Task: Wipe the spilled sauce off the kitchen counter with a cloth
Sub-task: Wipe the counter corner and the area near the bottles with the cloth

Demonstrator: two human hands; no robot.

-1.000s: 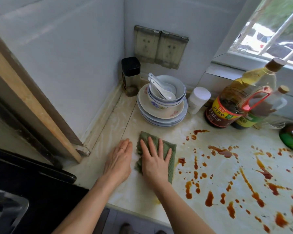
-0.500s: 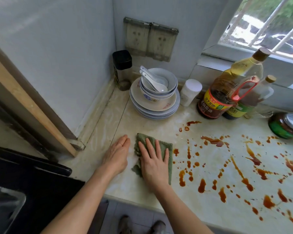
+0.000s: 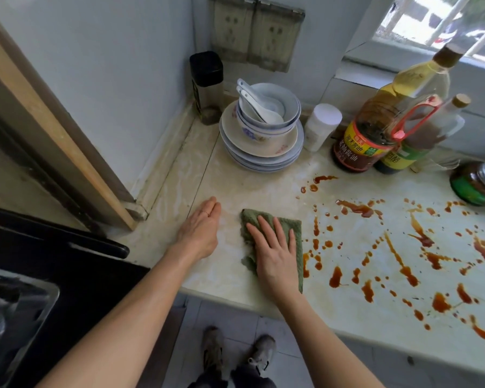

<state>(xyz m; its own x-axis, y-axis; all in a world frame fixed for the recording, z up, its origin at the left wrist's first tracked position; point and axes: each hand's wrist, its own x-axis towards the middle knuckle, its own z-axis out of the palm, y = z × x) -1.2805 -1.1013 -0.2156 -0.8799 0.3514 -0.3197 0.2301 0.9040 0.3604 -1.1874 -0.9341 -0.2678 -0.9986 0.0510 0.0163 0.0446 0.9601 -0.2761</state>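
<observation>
Right hand (image 3: 275,259) flat, fingers spread, pressing green cloth (image 3: 296,228) at sauce spill (image 3: 398,247) edge; left hand (image 3: 200,229) flat on counter (image 3: 263,189). Wiping barely begun; next, sweep rightward.

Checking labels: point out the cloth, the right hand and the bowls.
cloth (image 3: 248,215): head view, upper left corner.
right hand (image 3: 275,257): head view, back of hand.
bowls (image 3: 266,127): head view, front outer wall.

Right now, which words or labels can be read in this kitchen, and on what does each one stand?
"海天酱油" and "老抽酱油", somewhat blurred: label of the big bottle.
"香醋", likely: yellow label of the smaller bottle.
Black-lidded jar and green jar: nothing readable.
</observation>
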